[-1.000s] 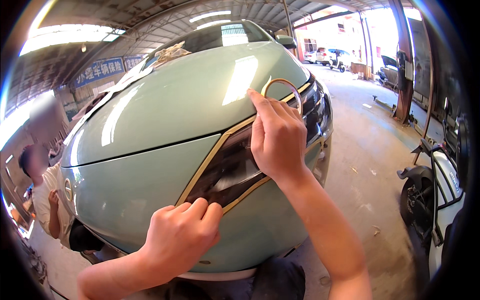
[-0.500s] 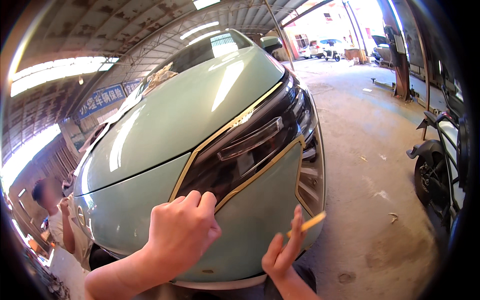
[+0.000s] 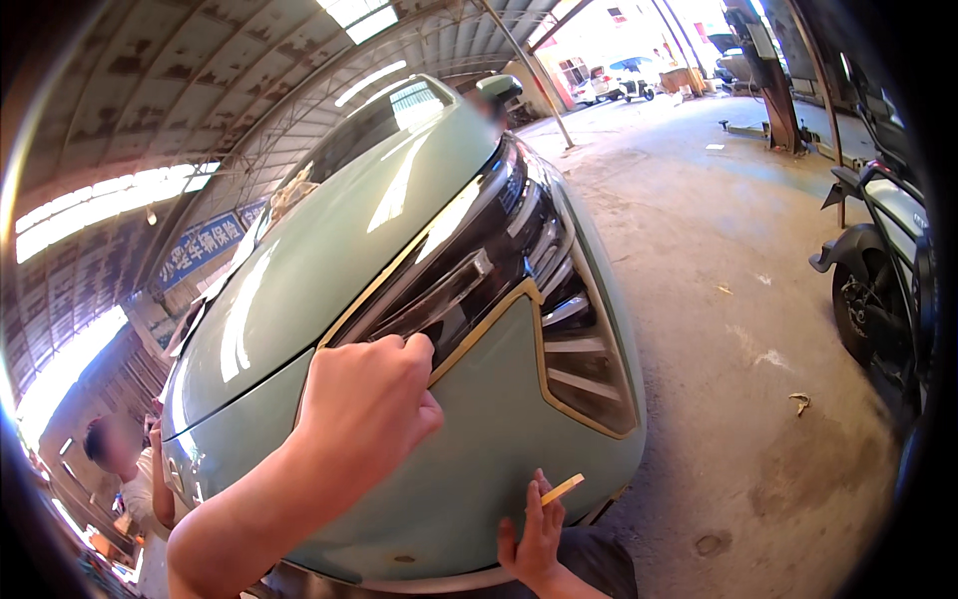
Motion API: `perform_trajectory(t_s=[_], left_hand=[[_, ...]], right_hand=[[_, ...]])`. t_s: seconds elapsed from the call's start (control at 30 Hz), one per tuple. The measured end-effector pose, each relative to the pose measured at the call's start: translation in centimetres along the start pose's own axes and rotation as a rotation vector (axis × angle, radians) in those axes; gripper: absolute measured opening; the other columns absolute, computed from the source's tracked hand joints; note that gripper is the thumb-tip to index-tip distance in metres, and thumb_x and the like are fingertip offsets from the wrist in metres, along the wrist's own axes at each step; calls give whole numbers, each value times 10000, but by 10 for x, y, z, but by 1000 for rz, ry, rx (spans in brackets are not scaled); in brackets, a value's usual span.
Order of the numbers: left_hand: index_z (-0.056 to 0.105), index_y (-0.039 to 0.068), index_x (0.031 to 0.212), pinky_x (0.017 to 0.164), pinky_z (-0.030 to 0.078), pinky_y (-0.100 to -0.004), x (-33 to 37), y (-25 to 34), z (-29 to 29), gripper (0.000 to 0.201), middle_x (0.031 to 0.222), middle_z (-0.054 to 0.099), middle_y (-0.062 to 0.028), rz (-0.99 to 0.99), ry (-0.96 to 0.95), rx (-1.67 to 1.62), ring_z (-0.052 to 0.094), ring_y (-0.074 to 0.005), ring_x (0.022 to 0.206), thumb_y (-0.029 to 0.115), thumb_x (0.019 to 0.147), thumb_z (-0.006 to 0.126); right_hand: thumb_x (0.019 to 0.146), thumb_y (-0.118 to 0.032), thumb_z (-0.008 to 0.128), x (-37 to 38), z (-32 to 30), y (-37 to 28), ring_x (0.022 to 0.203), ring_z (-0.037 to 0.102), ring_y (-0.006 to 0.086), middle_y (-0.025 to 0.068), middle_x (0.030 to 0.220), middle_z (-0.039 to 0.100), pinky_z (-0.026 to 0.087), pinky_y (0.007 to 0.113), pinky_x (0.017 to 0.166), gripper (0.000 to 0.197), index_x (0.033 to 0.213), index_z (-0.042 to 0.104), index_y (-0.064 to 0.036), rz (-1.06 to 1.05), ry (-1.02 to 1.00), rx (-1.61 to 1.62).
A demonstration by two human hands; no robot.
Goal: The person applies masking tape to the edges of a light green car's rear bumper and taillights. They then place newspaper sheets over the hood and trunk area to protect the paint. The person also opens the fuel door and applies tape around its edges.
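Yellow, narrow masking tape [image 3: 484, 333] borders the dark, glossy headlight [image 3: 424, 299] along its top and bottom edges on the pale green car [image 3: 479, 419], then bounds the ribbed side vent's [image 3: 589, 364] inner and lower edges. The vent's outer edge shows none; the left hand [image 3: 374, 384] hides the headlight's near tip, curled closed, its contents unclear. Low before the bumper, the right hand [image 3: 536, 534] holds a thin yellow tape roll [image 3: 564, 488] among extended fingers. Rightward, concrete floor [image 3: 699, 329] separates bumper from motorcycle [image 3: 893, 215].
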State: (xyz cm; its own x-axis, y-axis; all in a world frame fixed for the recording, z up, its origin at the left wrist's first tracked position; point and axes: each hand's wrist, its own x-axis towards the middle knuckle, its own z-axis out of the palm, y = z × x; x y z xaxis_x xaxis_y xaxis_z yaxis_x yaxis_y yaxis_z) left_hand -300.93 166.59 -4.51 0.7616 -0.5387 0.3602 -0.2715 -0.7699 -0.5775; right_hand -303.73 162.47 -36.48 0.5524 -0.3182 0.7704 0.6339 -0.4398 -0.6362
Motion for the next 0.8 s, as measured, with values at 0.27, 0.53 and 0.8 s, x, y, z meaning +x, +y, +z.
perform_trajectory(t_s=[0.27, 0.53, 0.8], left_hand=[[609, 42, 739, 577, 527, -358, 49, 30, -2, 132, 648, 647, -108, 50, -20, 113, 679, -273, 651, 149, 707, 679], [597, 37, 724, 578, 519, -395, 84, 46, 9, 124, 650, 638, -122, 22, 29, 78, 662, -299, 655, 138, 677, 652], [591, 56, 790, 629, 516, -402, 81, 39, 12, 162, 785, 654, -101, 60, 123, 20, 662, -281, 734, 178, 728, 678]], right_hand=[[843, -174, 608, -4, 5, -1, 1236, 461, 468, 327, 1401, 415, 338, 534, 1007, 679, 1410, 338, 82, 36, -52, 19], [848, -211, 623, -5, 6, 1, 1220, 476, 441, 317, 1407, 419, 349, 506, 1002, 668, 1397, 371, 77, 28, -65, 5], [867, -203, 605, 0, 4, 4, 1238, 469, 422, 283, 1413, 428, 362, 506, 998, 650, 1411, 361, 55, 80, -29, -24]])
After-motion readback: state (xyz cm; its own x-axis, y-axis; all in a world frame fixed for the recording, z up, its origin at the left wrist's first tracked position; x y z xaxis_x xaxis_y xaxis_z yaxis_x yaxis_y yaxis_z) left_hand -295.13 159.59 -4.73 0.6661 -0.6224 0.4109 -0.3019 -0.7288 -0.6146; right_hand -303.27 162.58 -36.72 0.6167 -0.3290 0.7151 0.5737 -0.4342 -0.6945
